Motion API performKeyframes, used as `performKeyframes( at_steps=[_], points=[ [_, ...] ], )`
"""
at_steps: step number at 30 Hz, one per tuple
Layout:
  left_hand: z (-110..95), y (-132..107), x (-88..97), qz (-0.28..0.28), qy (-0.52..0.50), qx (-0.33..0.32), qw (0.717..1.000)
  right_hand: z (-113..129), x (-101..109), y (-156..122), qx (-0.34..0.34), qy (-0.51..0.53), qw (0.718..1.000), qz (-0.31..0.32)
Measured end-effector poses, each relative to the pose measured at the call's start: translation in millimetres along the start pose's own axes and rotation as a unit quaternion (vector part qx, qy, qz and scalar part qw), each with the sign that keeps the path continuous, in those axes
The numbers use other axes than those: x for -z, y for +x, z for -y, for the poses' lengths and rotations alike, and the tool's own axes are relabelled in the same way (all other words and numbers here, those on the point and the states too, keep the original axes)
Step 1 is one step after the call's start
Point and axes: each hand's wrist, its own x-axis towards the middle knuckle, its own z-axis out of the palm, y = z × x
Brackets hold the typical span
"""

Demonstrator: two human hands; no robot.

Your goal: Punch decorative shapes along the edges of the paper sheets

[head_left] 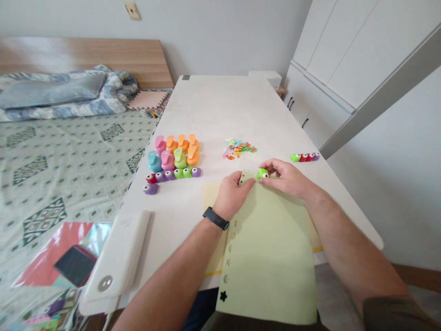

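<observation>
A pale green sheet of paper [272,257] lies in front of me, its near edge past the table's edge. Punched shapes, among them a star and a flower, run down its left side. My left hand [232,195] pinches the sheet's far left part, thumb on top. At the sheet's far edge, my right hand [284,177] is closed on a small bright green craft punch [262,173]. Whether the paper is inside the punch's slot I cannot make out. Under the green sheet shows a yellow sheet [212,195].
Larger craft punches [167,160] and a row of small punches [169,175] stand on the left. Paper confetti [239,148] lies piled mid-table. More small punches [305,157] line the right. A long white device [120,250] lies at the near left table edge.
</observation>
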Motion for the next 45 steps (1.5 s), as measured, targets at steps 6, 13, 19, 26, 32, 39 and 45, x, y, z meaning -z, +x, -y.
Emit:
performKeyframes(
  at_steps=[6,13,19,26,32,39,45],
  points=[
    [-0.3,0.6,0.2,-0.002,-0.008,0.004,1.0,-4.9,-2.7,-0.7,-0.003,0.02,1.0,0.002],
    [0.5,0.3,0.2,0.003,0.009,-0.015,1.0,-4.2,-2.2,-1.6,-0.005,0.063,0.997,0.036],
    [-1.8,-0.4,0.4,0.002,0.003,-0.013,1.0,-4.4,-0.3,-2.3,-0.009,0.092,0.995,0.04],
    [-4.1,-2.3,-0.4,0.0,0.013,-0.017,1.0,-0.2,-0.5,-3.6,-0.023,0.105,0.993,0.039],
    [-4.8,-2.5,0.0,0.005,0.02,-0.025,0.999,0.6,-2.2,-3.3,-0.02,0.096,0.994,0.037],
    [-5.4,-3.3,-0.2,0.008,-0.005,-0.006,1.0,3.0,-4.5,-3.1,-0.022,0.085,0.996,0.021],
    [-5.7,-3.1,0.4,0.011,0.013,-0.016,1.0,3.9,-5.8,-2.3,-0.029,0.077,0.996,0.018]
  ],
)
